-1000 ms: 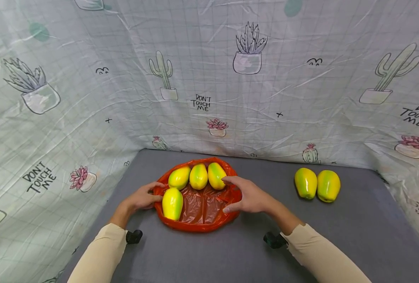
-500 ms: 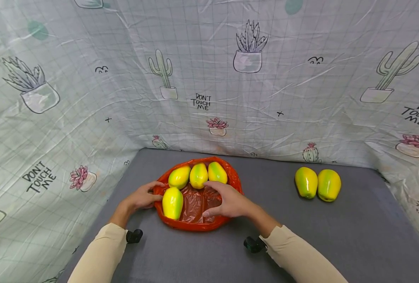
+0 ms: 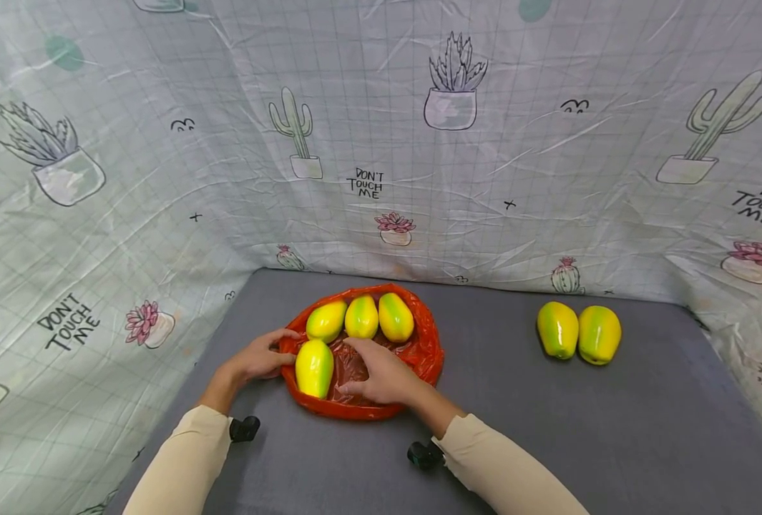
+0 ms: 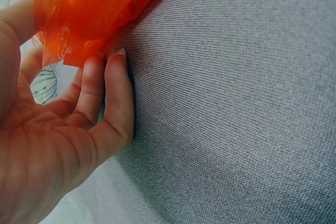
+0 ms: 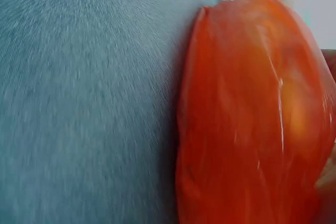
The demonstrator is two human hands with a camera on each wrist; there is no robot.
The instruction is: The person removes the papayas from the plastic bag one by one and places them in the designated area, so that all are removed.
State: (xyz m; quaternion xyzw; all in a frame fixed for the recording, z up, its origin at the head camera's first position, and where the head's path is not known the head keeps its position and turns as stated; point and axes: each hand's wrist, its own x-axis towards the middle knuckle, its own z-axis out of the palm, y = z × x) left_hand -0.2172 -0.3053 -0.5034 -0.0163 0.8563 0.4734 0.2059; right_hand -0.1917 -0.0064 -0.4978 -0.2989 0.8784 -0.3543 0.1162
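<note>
A red plastic bag [image 3: 432,350] lies spread open on the table with its rim rolled into a ring. Several glossy yellow-green papayas sit inside: three along the back, such as the middle papaya [image 3: 361,317], and a front-left papaya [image 3: 314,368]. My left hand [image 3: 261,357] pinches the bag's left rim, thumb over the edge and fingers outside; the left wrist view shows the thin red plastic [image 4: 100,9] between them. My right hand [image 3: 383,373] hovers over the bag's inside, right of the front-left papaya, thumb and fingers apart with nothing between them.
Two more papayas stand side by side at the table's right, the left papaya [image 3: 557,330] beside the right papaya [image 3: 599,335]. A plant-printed cloth [image 3: 368,129] hangs behind and around the grey table [image 3: 516,400].
My right hand has moved left from the bag's right rim, across its inside toward the front-left papaya. My left hand has stayed on the left rim, and the papayas have not moved.
</note>
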